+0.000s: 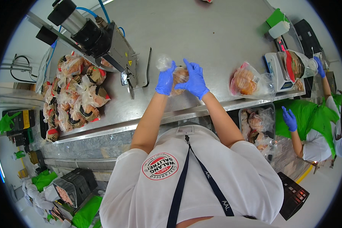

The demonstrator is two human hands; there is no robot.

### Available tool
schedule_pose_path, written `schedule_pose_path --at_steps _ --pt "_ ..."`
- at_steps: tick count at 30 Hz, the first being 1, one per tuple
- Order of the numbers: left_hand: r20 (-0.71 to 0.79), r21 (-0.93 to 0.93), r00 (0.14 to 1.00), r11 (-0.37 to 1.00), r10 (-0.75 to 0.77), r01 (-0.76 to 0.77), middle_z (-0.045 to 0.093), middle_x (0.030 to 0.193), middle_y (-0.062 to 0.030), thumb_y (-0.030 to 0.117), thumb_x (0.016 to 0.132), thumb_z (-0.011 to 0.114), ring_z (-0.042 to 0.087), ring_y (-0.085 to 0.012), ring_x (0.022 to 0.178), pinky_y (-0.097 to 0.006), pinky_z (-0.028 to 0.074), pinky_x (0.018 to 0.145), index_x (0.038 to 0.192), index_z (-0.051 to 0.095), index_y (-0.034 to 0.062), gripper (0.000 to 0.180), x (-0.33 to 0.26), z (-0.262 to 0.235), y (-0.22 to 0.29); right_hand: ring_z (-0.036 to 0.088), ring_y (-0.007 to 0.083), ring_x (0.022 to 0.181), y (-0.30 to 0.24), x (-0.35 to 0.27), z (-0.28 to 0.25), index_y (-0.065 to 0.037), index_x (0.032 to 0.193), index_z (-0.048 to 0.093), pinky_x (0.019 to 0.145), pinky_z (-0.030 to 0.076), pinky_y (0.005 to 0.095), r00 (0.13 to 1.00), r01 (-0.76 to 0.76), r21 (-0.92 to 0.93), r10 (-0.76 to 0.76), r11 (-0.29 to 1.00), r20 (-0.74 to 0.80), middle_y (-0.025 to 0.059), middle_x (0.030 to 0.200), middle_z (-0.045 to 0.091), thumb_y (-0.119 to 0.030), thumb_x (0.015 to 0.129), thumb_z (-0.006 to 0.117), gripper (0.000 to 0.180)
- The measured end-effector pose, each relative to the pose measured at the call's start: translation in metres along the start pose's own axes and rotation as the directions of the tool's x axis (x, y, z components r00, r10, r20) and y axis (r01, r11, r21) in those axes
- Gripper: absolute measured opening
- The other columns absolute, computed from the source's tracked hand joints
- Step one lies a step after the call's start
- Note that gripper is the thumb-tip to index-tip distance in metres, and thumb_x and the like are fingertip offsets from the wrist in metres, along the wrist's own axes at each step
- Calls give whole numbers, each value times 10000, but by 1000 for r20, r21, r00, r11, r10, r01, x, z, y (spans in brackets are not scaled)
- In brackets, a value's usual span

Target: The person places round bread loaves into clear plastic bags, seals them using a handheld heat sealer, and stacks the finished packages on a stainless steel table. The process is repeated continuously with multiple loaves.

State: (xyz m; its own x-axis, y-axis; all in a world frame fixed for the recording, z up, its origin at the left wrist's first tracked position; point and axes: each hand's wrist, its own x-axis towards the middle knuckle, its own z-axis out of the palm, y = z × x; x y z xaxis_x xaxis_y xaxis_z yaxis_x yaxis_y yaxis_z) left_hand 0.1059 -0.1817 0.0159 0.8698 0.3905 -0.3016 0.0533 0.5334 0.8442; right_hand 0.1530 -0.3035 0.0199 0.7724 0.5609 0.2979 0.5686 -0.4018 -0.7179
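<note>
Head view. The landmark is the grey-and-black machine (pixel 116 53) with blue hoses, standing on the metal table (pixel 216 41). Just to its right, above the table's near edge, a clear plastic bag (pixel 181 76) with orange-brown contents lies between two blue-gloved hands. The left hand (pixel 165 78), the nearer to the machine, has its fingers closed on gathered plastic of the bag, a clear puff standing out beyond them. The right hand (pixel 194 80), farther from the machine, has its fingers partly open, thumb and forefinger spread against the bag's side. To the machine's left and nearer the wearer are heaped filled bags (pixel 74 95) with red and black markings. Well to its right lies a single filled bag (pixel 246 81); beyond this, a weighing scale (pixel 271 70) stands beside a co-worker's gloved hand (pixel 320 67). Rightward of the machine and below table level, a bin (pixel 273 131) contains more bags.
</note>
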Motion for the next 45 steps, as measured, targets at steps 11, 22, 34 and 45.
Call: schedule_pose_path --at_steps 11,22,34,45 --pt "350 782 896 441 274 -441 434 1216 -81 290 847 558 393 -228 1164 -337 279 1018 1263 354 28 533 -22 -67 -58 600 344 740 3 23 23 -56 768 615 666 470 439 911 280 43 -280 959 303 157 791 618 -174 625 633 187" --pt "153 -506 935 838 320 -204 502 1137 -70 223 870 520 460 -174 1066 -306 335 962 1198 467 69 366 14 -93 -96 573 252 893 -53 10 -5 -108 1019 614 810 432 359 952 254 -53 -239 966 192 83 964 617 -317 733 610 355" --pt "-331 -15 874 925 355 -381 562 1007 -70 217 910 470 522 -149 931 -288 410 846 1009 562 0 255 0 -83 -74 592 277 845 -36 11 49 -110 997 615 733 483 329 980 112 -46 -103 993 171 75 946 626 -274 810 527 264" --pt "-229 -457 965 861 128 -222 491 1203 -97 281 941 339 461 -205 1123 -332 341 983 1228 423 44 382 -27 -113 -84 565 246 843 -54 -2 95 -79 1010 580 772 445 356 880 441 -311 -338 842 332 89 981 571 -222 767 512 289"
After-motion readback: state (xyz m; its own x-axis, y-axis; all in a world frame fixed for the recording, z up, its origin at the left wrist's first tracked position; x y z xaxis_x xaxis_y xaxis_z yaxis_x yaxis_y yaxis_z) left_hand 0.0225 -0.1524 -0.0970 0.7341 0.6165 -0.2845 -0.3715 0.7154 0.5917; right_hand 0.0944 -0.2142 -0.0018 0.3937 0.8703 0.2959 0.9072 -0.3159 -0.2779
